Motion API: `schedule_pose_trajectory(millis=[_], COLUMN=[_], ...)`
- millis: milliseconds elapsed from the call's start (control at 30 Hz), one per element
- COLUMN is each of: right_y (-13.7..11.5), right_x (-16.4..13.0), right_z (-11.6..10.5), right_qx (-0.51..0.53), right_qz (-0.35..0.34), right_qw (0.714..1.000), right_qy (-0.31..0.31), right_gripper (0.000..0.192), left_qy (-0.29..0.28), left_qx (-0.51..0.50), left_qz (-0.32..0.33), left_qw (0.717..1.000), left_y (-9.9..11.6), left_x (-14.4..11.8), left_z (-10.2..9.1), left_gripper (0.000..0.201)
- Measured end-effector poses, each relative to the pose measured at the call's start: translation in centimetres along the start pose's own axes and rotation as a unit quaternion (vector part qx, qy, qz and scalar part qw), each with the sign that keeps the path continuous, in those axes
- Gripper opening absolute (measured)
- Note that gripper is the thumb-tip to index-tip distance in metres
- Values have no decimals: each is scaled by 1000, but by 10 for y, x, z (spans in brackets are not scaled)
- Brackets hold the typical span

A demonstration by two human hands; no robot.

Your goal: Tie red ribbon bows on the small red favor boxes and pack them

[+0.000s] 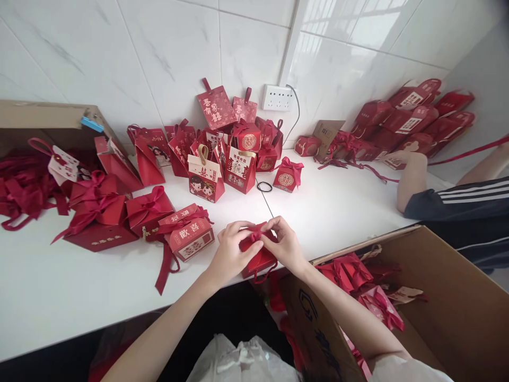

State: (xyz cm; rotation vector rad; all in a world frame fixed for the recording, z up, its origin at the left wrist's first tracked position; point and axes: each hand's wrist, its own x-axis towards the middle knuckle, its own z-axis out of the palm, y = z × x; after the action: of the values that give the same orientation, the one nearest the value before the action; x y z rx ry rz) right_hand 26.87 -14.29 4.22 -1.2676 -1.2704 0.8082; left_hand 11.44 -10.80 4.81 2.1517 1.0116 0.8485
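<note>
Both my hands meet over a small red gift box [258, 259] at the near edge of the white table [79, 286]. My left hand [230, 250] grips its left side, thumb on top. My right hand [284, 244] pinches the red ribbon at the box's top. A ribbon loop hangs below the box. Just left of my left hand lies a red box with gold characters [190, 239] and a trailing dark red ribbon.
Many red gift boxes and bags [222, 154] crowd the back of the table by the tiled wall. A black hair tie [264, 187] lies mid-table. An open cardboard box [429, 307] with red ribbons stands at the right; another carton [47, 124] sits far left. A co-worker's arm [413, 180] rests at the right.
</note>
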Motion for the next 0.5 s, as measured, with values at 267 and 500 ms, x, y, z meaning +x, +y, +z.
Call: schedule_pose_trajectory(millis=[267, 500], right_y=[-7, -15], right_x=[7, 5], right_z=[-13, -8], right_qx=[-33, -145], right_qz=[-10, -36], right_qw=[997, 987], right_qy=[-74, -64], right_gripper=[8, 5], left_qy=[-13, 5], left_qx=[-181, -235], left_qz=[-66, -93], left_qw=[981, 968], left_y=[-9, -12], left_x=[4, 6], left_z=[11, 13], left_gripper=[23, 36])
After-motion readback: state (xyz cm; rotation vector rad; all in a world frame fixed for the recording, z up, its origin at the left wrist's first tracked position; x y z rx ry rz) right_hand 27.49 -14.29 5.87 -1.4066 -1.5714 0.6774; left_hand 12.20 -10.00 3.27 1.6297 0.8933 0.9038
